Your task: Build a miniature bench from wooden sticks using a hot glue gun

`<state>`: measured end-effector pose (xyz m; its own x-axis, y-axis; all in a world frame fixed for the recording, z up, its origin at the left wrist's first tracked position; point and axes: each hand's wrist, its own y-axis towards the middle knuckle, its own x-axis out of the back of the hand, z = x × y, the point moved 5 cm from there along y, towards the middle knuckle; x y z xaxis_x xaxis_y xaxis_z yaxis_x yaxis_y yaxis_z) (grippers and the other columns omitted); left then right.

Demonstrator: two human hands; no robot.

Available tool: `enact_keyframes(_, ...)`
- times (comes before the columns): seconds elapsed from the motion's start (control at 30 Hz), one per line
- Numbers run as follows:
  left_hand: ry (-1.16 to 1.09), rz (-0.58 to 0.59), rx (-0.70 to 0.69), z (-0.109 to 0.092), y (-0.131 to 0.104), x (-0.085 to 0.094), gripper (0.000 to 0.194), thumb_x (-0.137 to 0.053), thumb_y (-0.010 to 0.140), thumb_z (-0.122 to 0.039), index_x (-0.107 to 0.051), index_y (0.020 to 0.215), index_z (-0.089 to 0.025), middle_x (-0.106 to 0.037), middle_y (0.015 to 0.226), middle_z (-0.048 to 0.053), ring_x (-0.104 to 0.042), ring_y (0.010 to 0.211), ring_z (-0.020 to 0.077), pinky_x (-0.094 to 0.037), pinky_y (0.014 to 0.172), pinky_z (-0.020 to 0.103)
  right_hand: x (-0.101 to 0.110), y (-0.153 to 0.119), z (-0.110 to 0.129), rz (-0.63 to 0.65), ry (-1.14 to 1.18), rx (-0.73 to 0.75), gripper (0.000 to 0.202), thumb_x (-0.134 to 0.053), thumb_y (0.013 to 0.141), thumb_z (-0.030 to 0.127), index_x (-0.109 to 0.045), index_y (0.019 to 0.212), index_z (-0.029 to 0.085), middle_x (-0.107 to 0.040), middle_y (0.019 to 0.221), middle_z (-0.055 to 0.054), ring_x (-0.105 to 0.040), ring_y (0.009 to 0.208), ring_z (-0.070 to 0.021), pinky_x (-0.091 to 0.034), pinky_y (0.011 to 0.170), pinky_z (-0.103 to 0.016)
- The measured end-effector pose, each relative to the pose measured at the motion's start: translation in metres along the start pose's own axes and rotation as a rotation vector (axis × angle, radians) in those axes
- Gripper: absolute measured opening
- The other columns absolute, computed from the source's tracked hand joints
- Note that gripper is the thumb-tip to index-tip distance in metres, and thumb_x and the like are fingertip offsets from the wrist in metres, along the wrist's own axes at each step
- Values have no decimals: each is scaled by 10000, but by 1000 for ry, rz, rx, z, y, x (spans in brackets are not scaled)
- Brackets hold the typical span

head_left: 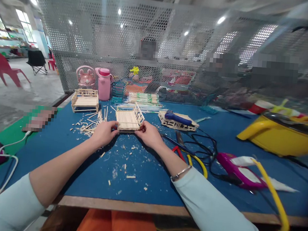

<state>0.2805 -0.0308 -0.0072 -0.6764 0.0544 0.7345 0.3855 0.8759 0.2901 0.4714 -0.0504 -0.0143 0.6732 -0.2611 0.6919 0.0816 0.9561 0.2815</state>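
A small wooden stick frame (127,119) with a slatted base and a railing on its right side is between my two hands at the middle of the blue table. My left hand (105,133) pinches its near left corner. At the near right corner, my right hand (149,133) has its thumb and fingers closed on it. A similar small wooden piece (85,101) stands at the back left. Loose short sticks (90,124) lie scattered to the left of the held frame.
A blue glue gun (177,118) rests on another stick piece at the right. Pliers (196,163), black cables, a purple device (240,172) and a yellow pot (285,136) are farther right. Behind stand a pink bottle (104,85) and a perforated metal screen (128,38).
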Motion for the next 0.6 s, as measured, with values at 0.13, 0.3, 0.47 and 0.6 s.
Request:
enact_keyframes(0.13, -173, -49, 26, 2, 0, 5, 193, -636, 705, -236, -697, 881, -185, -694, 767, 35, -598, 745, 193, -426, 738, 297, 4, -2, 9, 17, 75, 77, 132, -564, 674, 228, -436, 697, 207, -509, 619, 50, -470, 565, -112, -377, 567, -239)
enact_keyframes(0.3, -518, -152, 160, 24, 11, 17, 250, -557, 778, -301, -667, 935, -140, -673, 792, 28, -555, 660, 119, -431, 663, 239, 7, -12, 32, 58, 145, 186, 124, -548, 734, 251, -567, 832, 177, -627, 780, -5, -550, 678, -122, -436, 642, -251)
enact_keyframes(0.47, -825, -187, 319, 55, 22, 27, 288, -678, 694, -339, -647, 894, -135, -626, 681, -13, -498, 529, 64, -430, 563, 196, -7, -35, 61, 177, 112, 470, 374, -543, 766, 200, -598, 1134, 161, -597, 1221, -115, -599, 980, -182, -475, 690, -273)
enact_keyframes(0.6, -987, -173, 386, 68, 26, 35, 221, -734, 658, -257, -629, 816, -144, -626, 665, -25, -540, 538, 60, -465, 571, 191, -11, -42, 68, 217, 58, 568, 341, -541, 786, 181, -626, 1116, 166, -638, 1169, -101, -617, 940, -171, -485, 721, -280)
